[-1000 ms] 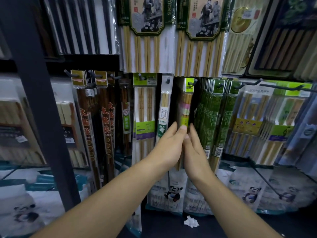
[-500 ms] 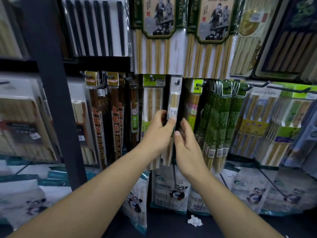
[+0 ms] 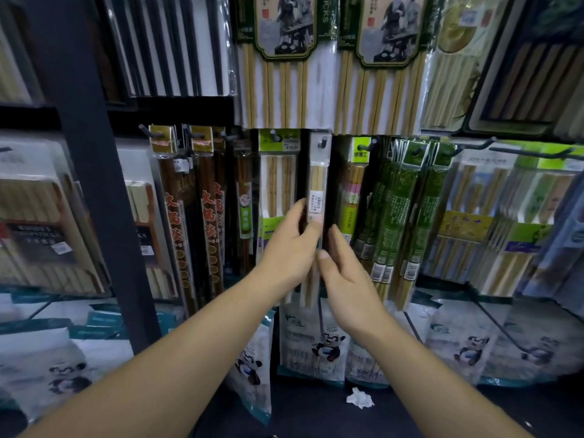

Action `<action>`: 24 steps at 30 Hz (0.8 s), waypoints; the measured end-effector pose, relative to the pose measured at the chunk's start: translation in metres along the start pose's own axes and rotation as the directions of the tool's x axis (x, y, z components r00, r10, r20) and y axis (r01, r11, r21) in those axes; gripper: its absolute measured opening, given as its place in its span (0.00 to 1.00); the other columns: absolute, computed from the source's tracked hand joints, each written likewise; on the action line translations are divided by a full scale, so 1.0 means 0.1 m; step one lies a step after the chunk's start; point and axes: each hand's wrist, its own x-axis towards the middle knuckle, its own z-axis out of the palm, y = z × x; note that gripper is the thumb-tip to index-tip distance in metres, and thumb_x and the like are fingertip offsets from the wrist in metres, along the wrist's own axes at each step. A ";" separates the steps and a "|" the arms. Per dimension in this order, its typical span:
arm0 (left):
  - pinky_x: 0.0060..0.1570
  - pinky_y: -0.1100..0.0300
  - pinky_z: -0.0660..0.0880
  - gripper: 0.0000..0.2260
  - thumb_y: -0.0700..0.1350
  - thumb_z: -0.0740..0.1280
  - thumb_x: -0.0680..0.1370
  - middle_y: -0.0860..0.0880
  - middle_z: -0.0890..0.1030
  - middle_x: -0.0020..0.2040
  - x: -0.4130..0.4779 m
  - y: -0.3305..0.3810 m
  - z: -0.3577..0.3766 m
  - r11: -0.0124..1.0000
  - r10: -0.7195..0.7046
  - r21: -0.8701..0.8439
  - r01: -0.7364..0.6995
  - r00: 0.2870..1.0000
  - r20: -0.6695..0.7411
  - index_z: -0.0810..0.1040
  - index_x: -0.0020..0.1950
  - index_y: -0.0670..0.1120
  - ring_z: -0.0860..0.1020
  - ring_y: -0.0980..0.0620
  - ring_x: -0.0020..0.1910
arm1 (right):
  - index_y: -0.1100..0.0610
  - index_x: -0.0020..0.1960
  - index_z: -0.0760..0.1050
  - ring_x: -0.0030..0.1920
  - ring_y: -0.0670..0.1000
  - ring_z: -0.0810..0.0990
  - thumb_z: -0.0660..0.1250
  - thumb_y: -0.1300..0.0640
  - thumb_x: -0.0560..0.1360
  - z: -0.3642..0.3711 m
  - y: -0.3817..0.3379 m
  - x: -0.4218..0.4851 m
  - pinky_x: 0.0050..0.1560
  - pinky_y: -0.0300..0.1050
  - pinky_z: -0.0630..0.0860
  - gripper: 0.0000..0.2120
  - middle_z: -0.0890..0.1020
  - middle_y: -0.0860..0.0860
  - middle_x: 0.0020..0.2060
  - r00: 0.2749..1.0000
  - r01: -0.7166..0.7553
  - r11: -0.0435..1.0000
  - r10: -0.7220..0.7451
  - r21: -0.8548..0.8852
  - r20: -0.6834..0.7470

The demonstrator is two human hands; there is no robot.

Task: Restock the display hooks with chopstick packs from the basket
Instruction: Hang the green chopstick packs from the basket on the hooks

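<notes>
Room around the narrow chopstick pack point(image 3: 318, 184) is small: it hangs on a hook point(image 3: 322, 143) in the middle row, with a green-headed pack point(image 3: 278, 172) just beside its left edge and a yellow-headed pack point(image 3: 355, 191) near its right edge, and only a dark gap on each side. The bottom edges of the large packs above point(image 3: 284, 74) come down close to the hook. The left hand point(image 3: 290, 251) reaches up from below and holds the narrow pack at its middle, the thumb on the front under the white label and the fingers point(image 3: 300, 207) curled around the left edge. The right hand point(image 3: 344, 279) is just beside it, a little lower; its thumb touches the right edge of the pack and its fingers point up, nearly straight, into the gap. Whether this hand pinches the pack I cannot tell. Further right hang thick green packs point(image 3: 407, 210), tilted. A dark upright post point(image 3: 94, 184) stands at the left. Below are panda bags point(image 3: 313, 343), and a crumpled white paper point(image 3: 359, 398) lies on the dark shelf.
</notes>
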 end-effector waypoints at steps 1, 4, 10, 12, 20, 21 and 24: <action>0.72 0.56 0.69 0.20 0.50 0.61 0.85 0.54 0.73 0.72 -0.07 -0.03 -0.05 0.994 0.030 0.104 -0.022 0.997 -0.074 0.67 0.77 0.53 0.71 0.57 0.71 | 0.40 0.81 0.54 0.75 0.36 0.60 0.58 0.46 0.84 -0.03 0.02 -0.11 0.74 0.40 0.60 0.28 0.61 0.35 0.77 0.999 0.034 0.999 -0.034 0.009 -0.030; 0.71 0.54 0.70 0.16 0.50 0.60 0.84 0.55 0.72 0.67 -0.29 0.05 0.00 0.944 0.255 0.273 -0.188 0.937 -0.238 0.69 0.71 0.52 0.71 0.57 0.68 | 0.43 0.69 0.74 0.63 0.34 0.75 0.63 0.49 0.81 -0.35 0.02 -0.41 0.60 0.30 0.74 0.17 0.78 0.34 0.63 0.941 0.176 0.982 -0.189 -0.070 -0.280; 0.74 0.59 0.64 0.22 0.52 0.57 0.83 0.56 0.69 0.75 -0.27 0.31 0.58 0.943 0.298 0.137 -0.304 0.953 0.064 0.65 0.77 0.53 0.66 0.61 0.75 | 0.50 0.73 0.71 0.64 0.43 0.75 0.62 0.52 0.83 -0.77 -0.09 -0.32 0.64 0.42 0.74 0.18 0.76 0.45 0.65 0.850 0.096 0.950 -0.234 -0.297 -0.472; 0.79 0.51 0.60 0.25 0.52 0.57 0.84 0.53 0.63 0.81 -0.16 0.34 0.76 0.988 0.149 0.024 -0.153 0.981 0.124 0.59 0.81 0.52 0.61 0.57 0.79 | 0.51 0.75 0.69 0.65 0.46 0.75 0.60 0.51 0.84 -0.81 -0.10 -0.25 0.65 0.48 0.75 0.20 0.75 0.47 0.68 0.857 0.071 0.952 -0.211 -0.298 -0.470; 0.74 0.60 0.51 0.31 0.63 0.52 0.84 0.53 0.54 0.83 0.09 0.28 1.05 0.982 -0.077 -0.160 0.098 0.988 0.136 0.48 0.84 0.54 0.54 0.55 0.81 | 0.46 0.82 0.56 0.77 0.45 0.62 0.50 0.40 0.85 -0.82 -0.10 -0.02 0.71 0.40 0.58 0.27 0.63 0.43 0.79 0.930 -0.039 0.990 -0.013 -0.134 -0.366; 0.72 0.61 0.51 0.32 0.65 0.50 0.84 0.54 0.53 0.84 0.11 0.27 1.07 0.983 -0.077 -0.158 0.097 0.989 0.130 0.47 0.84 0.54 0.53 0.56 0.81 | 0.45 0.82 0.55 0.77 0.44 0.61 0.49 0.38 0.84 -0.81 -0.09 0.00 0.73 0.42 0.58 0.28 0.62 0.44 0.79 0.938 -0.050 0.996 0.021 -0.075 -0.346; 0.70 0.62 0.47 0.33 0.66 0.47 0.83 0.54 0.50 0.84 0.19 0.24 1.13 0.983 -0.081 -0.157 0.098 0.991 0.108 0.46 0.84 0.53 0.50 0.56 0.81 | 0.45 0.82 0.55 0.72 0.39 0.59 0.46 0.37 0.84 -0.80 -0.06 0.08 0.76 0.45 0.56 0.29 0.61 0.44 0.80 0.949 -0.066 0.995 0.084 0.069 -0.303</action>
